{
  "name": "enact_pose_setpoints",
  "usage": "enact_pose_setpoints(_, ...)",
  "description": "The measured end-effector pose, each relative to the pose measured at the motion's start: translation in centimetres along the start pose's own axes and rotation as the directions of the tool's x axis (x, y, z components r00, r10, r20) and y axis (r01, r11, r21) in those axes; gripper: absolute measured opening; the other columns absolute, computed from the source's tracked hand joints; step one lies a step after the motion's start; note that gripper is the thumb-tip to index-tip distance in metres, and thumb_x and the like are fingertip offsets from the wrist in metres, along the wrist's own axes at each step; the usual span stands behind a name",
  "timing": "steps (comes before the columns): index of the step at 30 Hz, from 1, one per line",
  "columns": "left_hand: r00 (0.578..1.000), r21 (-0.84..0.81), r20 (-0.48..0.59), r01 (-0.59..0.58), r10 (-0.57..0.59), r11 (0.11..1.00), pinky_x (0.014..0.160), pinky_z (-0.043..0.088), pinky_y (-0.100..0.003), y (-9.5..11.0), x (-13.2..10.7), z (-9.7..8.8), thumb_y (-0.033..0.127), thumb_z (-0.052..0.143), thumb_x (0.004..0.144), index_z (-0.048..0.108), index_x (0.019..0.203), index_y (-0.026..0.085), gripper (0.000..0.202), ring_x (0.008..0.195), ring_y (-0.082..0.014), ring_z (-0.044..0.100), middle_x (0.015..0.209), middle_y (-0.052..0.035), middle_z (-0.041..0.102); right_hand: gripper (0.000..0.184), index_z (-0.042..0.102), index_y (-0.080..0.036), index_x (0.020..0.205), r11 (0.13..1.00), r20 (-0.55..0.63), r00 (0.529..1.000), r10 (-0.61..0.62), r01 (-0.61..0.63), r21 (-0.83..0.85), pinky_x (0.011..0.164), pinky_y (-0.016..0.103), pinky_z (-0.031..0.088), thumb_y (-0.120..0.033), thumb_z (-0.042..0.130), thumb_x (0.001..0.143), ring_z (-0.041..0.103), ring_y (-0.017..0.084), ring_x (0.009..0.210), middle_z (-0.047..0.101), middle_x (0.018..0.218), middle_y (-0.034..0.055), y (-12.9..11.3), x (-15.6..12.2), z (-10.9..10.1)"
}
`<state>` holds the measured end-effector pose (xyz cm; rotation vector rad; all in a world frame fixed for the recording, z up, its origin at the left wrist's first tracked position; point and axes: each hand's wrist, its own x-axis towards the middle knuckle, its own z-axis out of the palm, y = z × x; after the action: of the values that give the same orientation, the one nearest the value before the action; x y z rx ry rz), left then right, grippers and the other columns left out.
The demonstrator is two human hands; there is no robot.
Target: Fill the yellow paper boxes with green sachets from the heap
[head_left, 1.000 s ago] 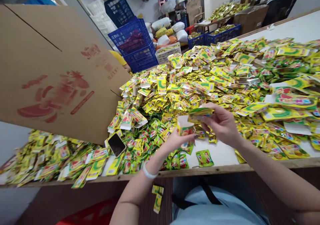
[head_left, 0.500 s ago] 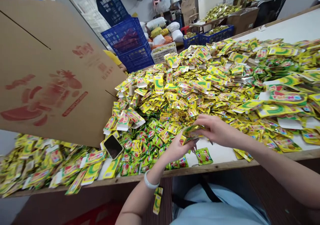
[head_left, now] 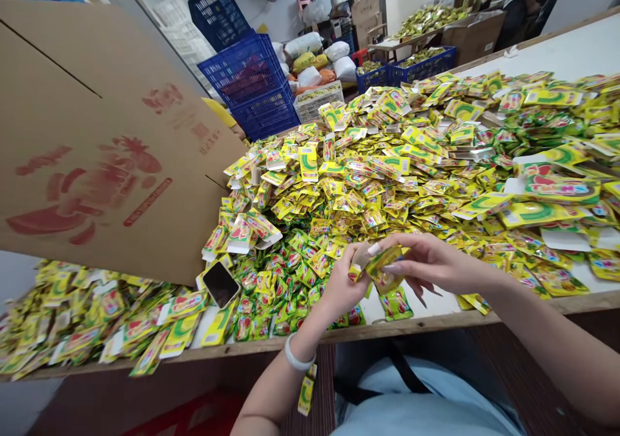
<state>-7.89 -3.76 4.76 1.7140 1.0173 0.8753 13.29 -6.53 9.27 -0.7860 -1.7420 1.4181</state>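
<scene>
Over the front edge of the table, my left hand (head_left: pixel 341 284) is closed round a small yellow carton (head_left: pixel 357 269), whose grey-brown inner side shows at its end. My right hand (head_left: pixel 431 263) pinches a shiny yellow candy packet (head_left: pixel 386 278) between thumb and fingers, right against the carton's end. How far the packet is inside the carton, I cannot tell. Just below my hands a green packet (head_left: pixel 396 304) lies on the white tabletop. Green packets (head_left: pixel 290 274) are heaped left of my left hand, and yellow packets (head_left: pixel 358 219) pile up behind both hands.
A large printed cardboard box (head_left: pixel 111 145) stands at the left. Near its lower corner lies a phone (head_left: pixel 221 285). Flat yellow cartons (head_left: pixel 159 326) cover the table's left end, and more cartons (head_left: pixel 542 213) lie at the right. Blue crates (head_left: pixel 247 74) are stacked beyond the table.
My right hand has moved slightly right and down, and the yellow packet in its fingers is now plainly visible. The left hand still holds the carton, its end now showing.
</scene>
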Motion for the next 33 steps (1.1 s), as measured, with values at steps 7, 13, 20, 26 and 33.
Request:
enact_pose_setpoints(7,0.943,0.623,-0.03,-0.241,0.331,0.744,0.085,0.052,-0.041,-0.7,0.0,-0.7,0.025,0.064,0.082,0.049,0.123,0.019,0.044,0.097,-0.0283,0.066,0.109,-0.0113,0.068,0.025,0.06,-0.022,0.116,0.817,0.064,0.983,-0.17,0.177,-0.549,0.093,0.035,0.052,-0.012,0.049,0.096,0.062,0.021,0.111,0.057,0.129,0.0112,-0.4,-1.1,1.9)
enact_pose_setpoints(13,0.855,0.802,-0.031,-0.287,0.517,0.524,0.079,0.055,-0.036,-0.9,0.7,-0.4,0.017,0.058,0.079,0.046,0.12,0.019,0.043,0.091,-0.0253,0.068,0.102,-0.0094,0.068,0.027,0.058,-0.02,0.114,0.543,0.105,0.99,-0.09,0.137,-0.829,0.061,0.028,0.051,-0.009,0.048,0.092,0.069,0.018,0.073,0.062,0.122,0.0113,0.1,-1.1,3.8)
enact_pose_setpoints(20,0.906,0.645,-0.159,-0.206,0.393,0.736,0.079,0.055,-0.034,-0.7,0.7,-0.1,0.021,0.058,0.082,0.048,0.12,0.02,0.04,0.092,-0.0237,0.068,0.109,-0.0098,0.068,0.028,0.061,-0.013,0.097,0.235,0.093,0.913,-0.397,0.199,-0.951,0.053,0.031,0.051,-0.001,0.037,0.088,0.068,0.021,0.067,0.067,0.118,0.0235,0.9,-2.3,7.3)
enact_pose_setpoints(26,0.987,0.095,0.047,-0.158,0.154,0.983,0.079,0.054,-0.033,0.5,0.2,0.3,0.032,0.062,0.087,0.061,0.106,0.017,0.024,0.086,-0.0221,0.067,0.096,-0.0089,0.07,0.029,0.062,-0.019,0.103,0.631,-0.124,0.807,-0.577,0.344,-0.695,0.058,0.028,0.055,-0.004,0.038,0.093,0.068,0.019,0.077,0.067,0.108,0.0142,-0.1,-2.6,4.4)
enact_pose_setpoints(33,0.962,-0.244,0.263,0.139,-0.073,0.96,0.068,0.051,-0.028,2.6,-1.0,0.4,0.05,0.077,0.075,0.061,0.086,0.014,0.041,0.071,-0.0162,0.06,0.078,-0.0053,0.065,0.013,0.062,-0.021,0.105,0.809,-0.333,0.754,-0.566,0.43,-0.401,0.059,0.022,0.051,-0.014,0.057,0.094,0.061,0.014,0.082,0.059,0.097,0.0055,0.8,0.3,1.2)
